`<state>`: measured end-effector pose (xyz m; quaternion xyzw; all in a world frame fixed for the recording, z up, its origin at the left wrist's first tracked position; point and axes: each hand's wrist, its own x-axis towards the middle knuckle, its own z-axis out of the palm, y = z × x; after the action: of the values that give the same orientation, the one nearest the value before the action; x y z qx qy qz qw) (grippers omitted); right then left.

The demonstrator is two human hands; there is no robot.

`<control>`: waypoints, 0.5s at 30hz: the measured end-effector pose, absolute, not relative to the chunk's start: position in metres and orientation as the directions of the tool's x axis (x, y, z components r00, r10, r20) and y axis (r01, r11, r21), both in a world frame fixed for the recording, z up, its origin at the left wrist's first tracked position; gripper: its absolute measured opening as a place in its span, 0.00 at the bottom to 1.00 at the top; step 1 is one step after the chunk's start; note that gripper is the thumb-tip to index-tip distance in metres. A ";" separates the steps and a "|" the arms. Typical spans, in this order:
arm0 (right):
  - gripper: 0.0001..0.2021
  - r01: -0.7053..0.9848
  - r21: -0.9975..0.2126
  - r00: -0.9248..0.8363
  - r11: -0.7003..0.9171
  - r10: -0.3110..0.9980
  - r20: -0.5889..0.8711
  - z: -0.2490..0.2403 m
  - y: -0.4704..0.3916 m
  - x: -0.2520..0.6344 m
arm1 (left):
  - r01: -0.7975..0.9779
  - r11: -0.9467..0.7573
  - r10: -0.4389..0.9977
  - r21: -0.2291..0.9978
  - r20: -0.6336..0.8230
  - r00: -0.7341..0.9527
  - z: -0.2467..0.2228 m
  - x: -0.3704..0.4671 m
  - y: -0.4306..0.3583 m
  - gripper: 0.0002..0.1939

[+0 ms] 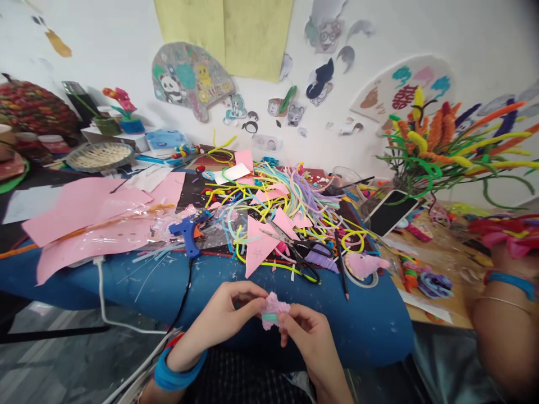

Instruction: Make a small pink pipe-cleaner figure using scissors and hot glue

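Observation:
A small pink fuzzy star-shaped craft piece (pixel 275 306) with a mint-green strip across it is held up at the table's front edge. My left hand (pixel 236 311) pinches its left side between thumb and fingers. On the other side, my right hand (pixel 307 331) grips the lower right of the piece, fingers curled. Beyond my hands lie black-handled scissors (pixel 301 252), with their blades over a pink paper triangle (pixel 257 247). A dark pencil (pixel 342 266) rests to the right, beside a pink fuzzy figure (pixel 364 265).
A blue glue gun (pixel 187 233) lies left of the scissors, its black cable hanging over the edge. Pipe cleaners (pixel 295 191) are heaped behind. Pink sheets (pixel 96 210) cover the left side. At right are a phone (pixel 393 212) and another person's arm (pixel 505 314).

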<state>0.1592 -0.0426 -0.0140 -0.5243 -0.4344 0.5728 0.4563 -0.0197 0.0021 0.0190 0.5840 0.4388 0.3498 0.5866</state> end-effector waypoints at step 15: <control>0.19 0.046 -0.995 -0.116 -0.094 0.988 -0.099 0.010 -0.024 0.165 | 0.050 0.065 0.909 0.997 -0.079 0.408 0.016 -0.009 0.006 0.12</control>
<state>0.1652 -0.0241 0.0098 -0.5031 -0.5140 0.5420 0.4346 -0.0090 0.0063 0.0157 0.5837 0.4109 0.3563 0.6028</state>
